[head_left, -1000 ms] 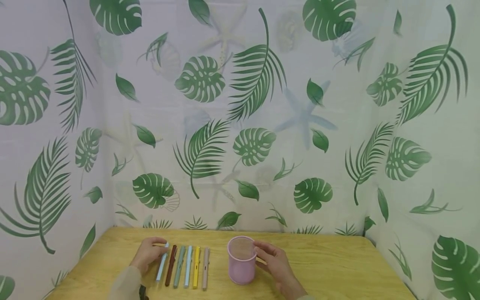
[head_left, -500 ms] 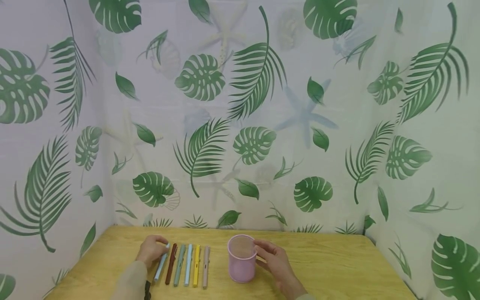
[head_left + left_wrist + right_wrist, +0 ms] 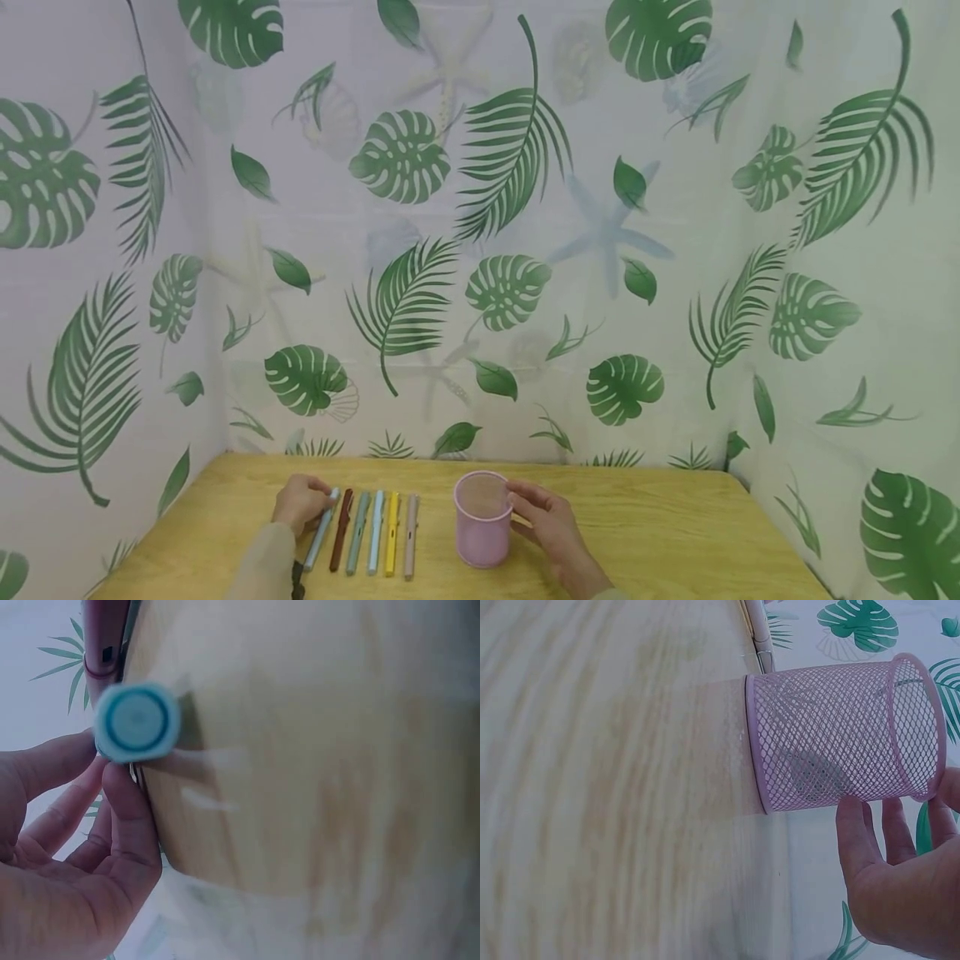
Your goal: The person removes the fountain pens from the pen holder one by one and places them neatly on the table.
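Note:
My left hand (image 3: 302, 502) pinches the far end of the leftmost light-blue pen (image 3: 321, 533), which lies slanted with its near end out to the left. In the left wrist view, thumb and fingertips meet at that pen's round end (image 3: 137, 720). Beside it lie a dark red pen (image 3: 341, 531), a grey-green pen (image 3: 357, 533), a second light-blue pen (image 3: 376, 533), a yellow pen (image 3: 392, 535) and a mauve pen (image 3: 411, 537). My right hand (image 3: 553, 533) rests its fingertips against the side and rim of an upright pink mesh pen holder (image 3: 832, 735).
The wood-grain table (image 3: 652, 533) ends at a leaf-printed white curtain (image 3: 555, 350) behind it and at both sides. A dark band (image 3: 297, 579) shows at the left wrist. The pen holder stands to the right of the pen row.
The leftmost light-blue pen's near end has swung left, away from the dark red pen. My left fingers have drawn in at its far end. The right hand and pen holder have stayed put.

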The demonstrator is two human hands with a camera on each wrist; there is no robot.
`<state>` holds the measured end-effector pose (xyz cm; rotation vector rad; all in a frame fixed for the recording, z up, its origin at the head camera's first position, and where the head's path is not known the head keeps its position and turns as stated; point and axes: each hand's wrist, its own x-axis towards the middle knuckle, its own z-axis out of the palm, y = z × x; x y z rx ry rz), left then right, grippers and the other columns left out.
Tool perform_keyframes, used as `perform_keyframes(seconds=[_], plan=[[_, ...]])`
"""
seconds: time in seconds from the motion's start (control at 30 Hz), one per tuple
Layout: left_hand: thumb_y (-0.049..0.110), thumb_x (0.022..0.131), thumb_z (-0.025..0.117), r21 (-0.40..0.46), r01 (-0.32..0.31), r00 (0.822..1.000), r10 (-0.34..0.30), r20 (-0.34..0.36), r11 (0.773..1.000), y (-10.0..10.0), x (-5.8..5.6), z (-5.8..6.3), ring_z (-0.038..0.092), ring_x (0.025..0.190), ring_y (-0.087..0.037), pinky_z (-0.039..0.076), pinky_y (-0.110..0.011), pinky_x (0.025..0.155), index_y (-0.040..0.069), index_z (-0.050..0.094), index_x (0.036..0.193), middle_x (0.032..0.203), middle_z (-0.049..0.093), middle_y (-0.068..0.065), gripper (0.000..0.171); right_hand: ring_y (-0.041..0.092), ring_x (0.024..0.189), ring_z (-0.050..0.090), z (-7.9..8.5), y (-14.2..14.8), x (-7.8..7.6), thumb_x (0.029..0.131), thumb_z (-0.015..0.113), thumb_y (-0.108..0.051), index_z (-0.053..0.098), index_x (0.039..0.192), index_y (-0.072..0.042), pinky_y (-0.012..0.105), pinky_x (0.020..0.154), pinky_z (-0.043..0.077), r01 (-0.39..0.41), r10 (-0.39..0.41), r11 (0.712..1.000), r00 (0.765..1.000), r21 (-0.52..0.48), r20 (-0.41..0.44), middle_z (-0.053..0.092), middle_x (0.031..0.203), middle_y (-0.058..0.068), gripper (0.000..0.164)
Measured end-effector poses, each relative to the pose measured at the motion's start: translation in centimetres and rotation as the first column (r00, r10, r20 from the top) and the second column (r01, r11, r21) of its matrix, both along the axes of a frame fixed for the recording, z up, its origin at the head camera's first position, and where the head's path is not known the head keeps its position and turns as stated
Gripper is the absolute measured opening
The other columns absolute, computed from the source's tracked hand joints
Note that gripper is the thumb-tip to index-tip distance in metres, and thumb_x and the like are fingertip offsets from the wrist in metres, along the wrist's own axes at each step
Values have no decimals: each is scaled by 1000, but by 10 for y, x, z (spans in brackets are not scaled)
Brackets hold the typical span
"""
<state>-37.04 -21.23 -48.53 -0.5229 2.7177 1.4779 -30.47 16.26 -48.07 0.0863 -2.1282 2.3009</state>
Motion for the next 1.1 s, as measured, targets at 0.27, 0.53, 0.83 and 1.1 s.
perform_keyframes(seconds=[0.27,0.53,0.83,1.1], plan=[[0,83,70,-3,-25,1000,25,5,1000,-1,-2,-1,57,77,-20,47,-25,56,-4,68,97,93,63,-16,15,24,109,65,0,0,-2,94,66,-22,58,129,6,42,93,55,-5,5,1000,1000,3,1,64,127,18,45],[-1,84,69,19,-33,999,33,-1,999,-1,0,-2,57,75,-20,48,-24,54,-4,67,97,93,62,-17,14,24,110,65,-2,-1,-3,95,66,-21,58,129,6,42,94,54,-4,4,1000,1000,-8,7,65,126,17,44],[0,84,69,6,-53,999,53,4,999,0,3,2,56,73,-19,47,-24,55,-4,65,100,88,61,-14,17,23,109,65,0,-2,-2,94,67,-22,59,128,5,41,93,55,-6,6,1000,1000,-8,8,66,124,15,44],[1,87,64,88,-16,997,23,-77,996,-3,9,0,52,59,-14,44,-24,50,-12,55,119,79,62,-13,35,16,104,65,2,-2,-2,94,67,-20,59,127,6,41,91,56,15,-15,1000,1000,10,3,66,122,14,43]])
